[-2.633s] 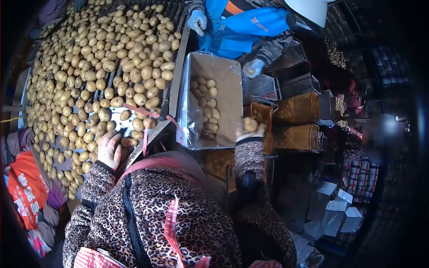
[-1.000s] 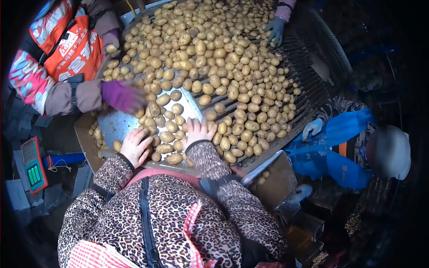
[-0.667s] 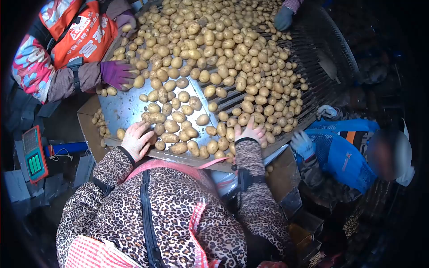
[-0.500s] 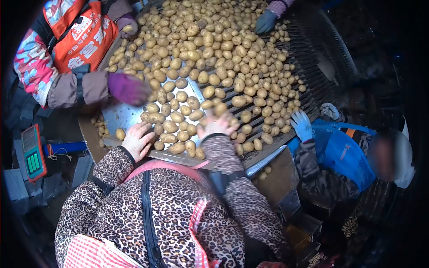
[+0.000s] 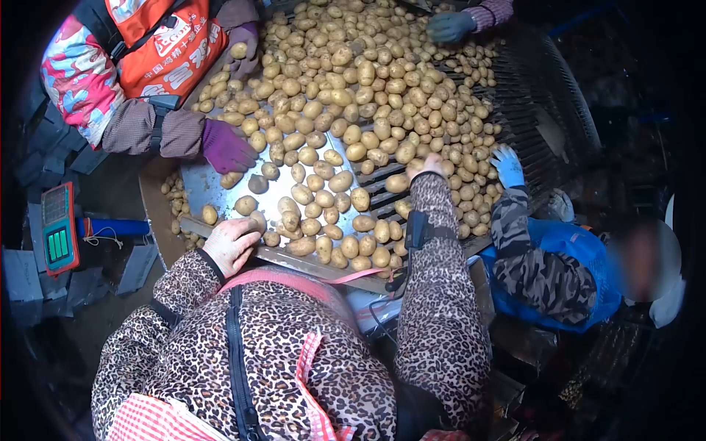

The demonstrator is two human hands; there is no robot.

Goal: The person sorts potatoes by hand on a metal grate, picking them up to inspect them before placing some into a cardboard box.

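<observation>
My left hand point(image 5: 232, 245) rests at the near edge of the sorting table, fingers stretched to the right and slightly apart. Just beyond its fingertips sits a potato point(image 5: 258, 220), and others lie close by on the metal plate point(image 5: 213, 192). My right hand point(image 5: 431, 166) reaches out over the slatted part point(image 5: 377, 181) at the edge of the potato heap point(image 5: 382, 81). Potatoes surround it, one point(image 5: 405, 152) just to its left. The sleeve and wrist hide most of its fingers, so their grip does not show.
Across on the left, a co-worker's purple glove point(image 5: 228, 145) touches potatoes; their other gloved hand holds one. Another worker's grey-blue glove point(image 5: 451, 26) is at the far side, and a light-blue glove point(image 5: 507, 166) at the right. A red scale point(image 5: 60, 228) stands at left.
My right hand has moved forward and right, from the plate's edge into the heap. My left hand stays at the table edge. The purple glove shifted over potatoes; the light-blue glove moved farther up the heap.
</observation>
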